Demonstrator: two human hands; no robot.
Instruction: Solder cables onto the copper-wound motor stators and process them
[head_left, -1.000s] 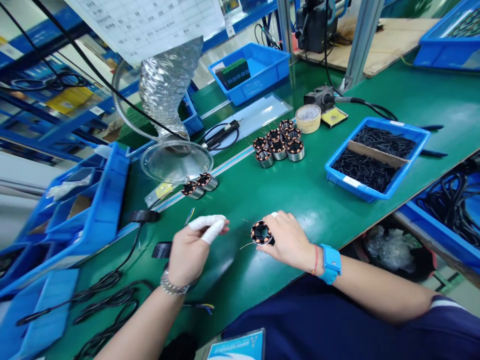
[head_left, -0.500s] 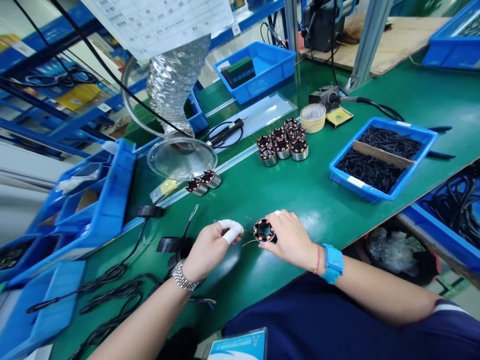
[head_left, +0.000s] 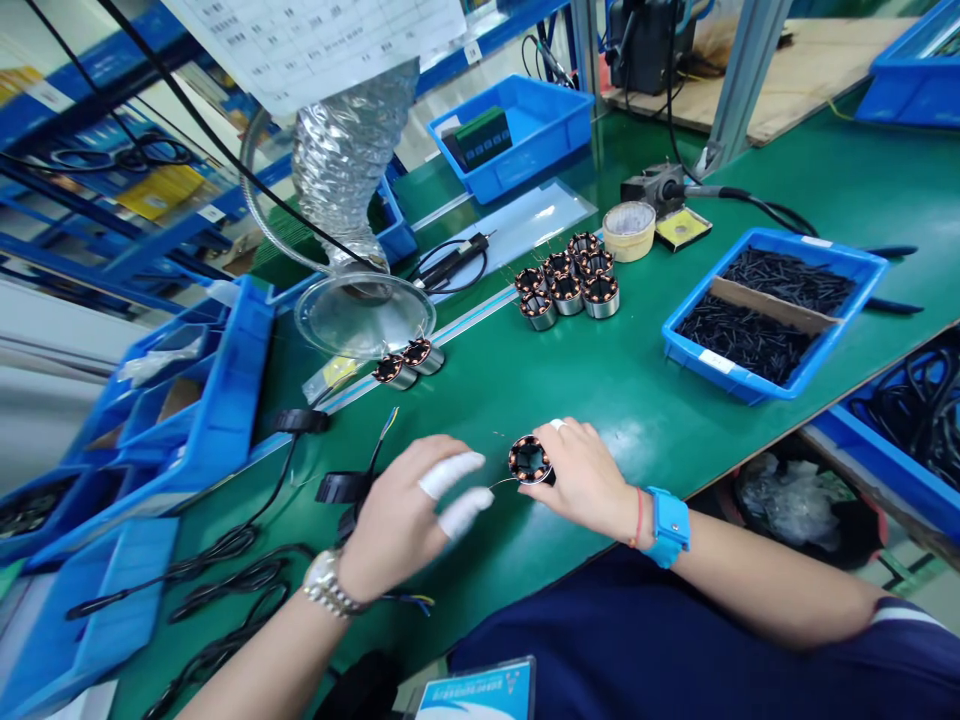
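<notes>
My right hand (head_left: 581, 470) is wrapped round a motor stator (head_left: 529, 460), a metal ring with copper windings, its round opening turned toward me. A thin wire (head_left: 506, 481) sticks out from the stator's left side. Close to that wire's end is my left hand (head_left: 420, 505), thumb and forefinger apart and both covered in white finger cots; nothing shows between them. Several more stators (head_left: 566, 290) stand grouped farther back on the green table (head_left: 480, 400). Two others (head_left: 409, 363) sit by the clear fume hood (head_left: 365, 315).
On the right stands a divided blue tray (head_left: 772, 315) of short black tubes. Black cables (head_left: 247, 580) with round caps lie at left. Behind are a tape roll (head_left: 628, 232), a soldering iron holder (head_left: 652, 188) and a blue bin (head_left: 517, 140).
My left hand has let go of a wire, opened its thumb and forefinger, and shifted slightly left. My right hand keeps the stator in nearly the same place.
</notes>
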